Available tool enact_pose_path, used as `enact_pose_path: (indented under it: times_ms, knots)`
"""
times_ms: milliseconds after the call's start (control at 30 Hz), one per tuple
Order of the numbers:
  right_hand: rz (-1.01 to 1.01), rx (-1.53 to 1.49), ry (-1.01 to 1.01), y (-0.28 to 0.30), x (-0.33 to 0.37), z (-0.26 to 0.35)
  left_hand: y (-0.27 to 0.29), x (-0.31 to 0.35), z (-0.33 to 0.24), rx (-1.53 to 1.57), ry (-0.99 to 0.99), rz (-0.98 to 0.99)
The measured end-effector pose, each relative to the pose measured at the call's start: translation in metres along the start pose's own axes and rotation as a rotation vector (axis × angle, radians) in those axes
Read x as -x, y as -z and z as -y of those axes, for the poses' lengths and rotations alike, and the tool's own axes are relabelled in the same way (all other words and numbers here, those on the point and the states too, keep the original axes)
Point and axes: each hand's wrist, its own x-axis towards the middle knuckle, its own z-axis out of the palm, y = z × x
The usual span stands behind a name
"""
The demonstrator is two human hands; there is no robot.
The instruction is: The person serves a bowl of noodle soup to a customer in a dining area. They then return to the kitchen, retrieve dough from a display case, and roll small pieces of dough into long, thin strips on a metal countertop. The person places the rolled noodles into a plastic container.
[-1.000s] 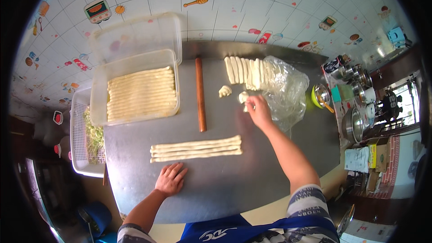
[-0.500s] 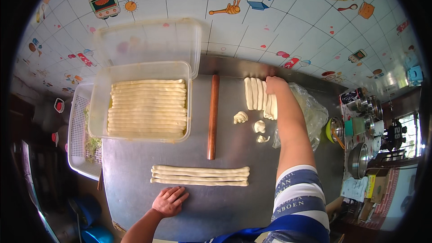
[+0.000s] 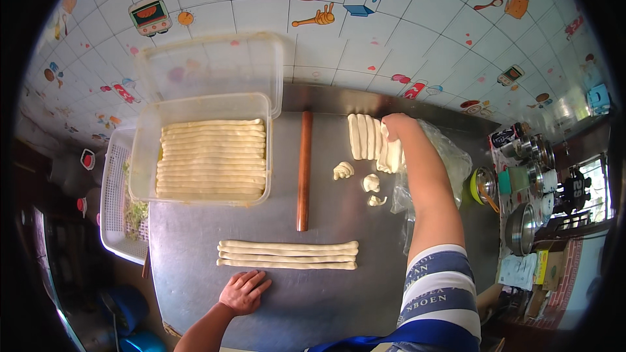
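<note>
My left hand [image 3: 244, 292] rests palm down on the metal table, fingers lying loosely outstretched and holding nothing. Just beyond its fingertips lie several long dough strips [image 3: 287, 255], side by side. At the back right, my right hand [image 3: 398, 125] has its fingers closed on the far end of a dough strip in a row of shorter strips [image 3: 366, 138]; the fingertips are partly hidden. In front of that row sit small dough scraps [image 3: 371, 183]. A wooden rolling pin [image 3: 304, 173] lies between this row and a clear plastic box [image 3: 202, 203] of dough strips.
The box's lid [image 3: 212, 58] leans against the tiled wall behind. A white perforated basket [image 3: 117, 234] is on the left. A clear plastic bag [image 3: 450, 156] lies under and beside my right forearm. Farther right are a green bowl [image 3: 476, 186] and several pots [image 3: 520, 228].
My right hand stays at the far end of the short dough strips, with a strip end now showing at its fingers. The left hand has barely moved; the whole view shifts slightly.
</note>
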Motion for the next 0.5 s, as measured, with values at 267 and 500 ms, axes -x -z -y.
enact_pose_path:
  times_ms: [267, 500]
  knots:
    - [-0.294, 0.138, 0.324, 0.015, 0.058, 0.025, -0.002, 0.009, -0.002, 0.002, 0.013, -0.025]
    - [-0.533, -0.331, 0.096, -0.027, 0.089, 0.029, -0.006, 0.007, -0.004, -0.005, -0.023, -0.029]
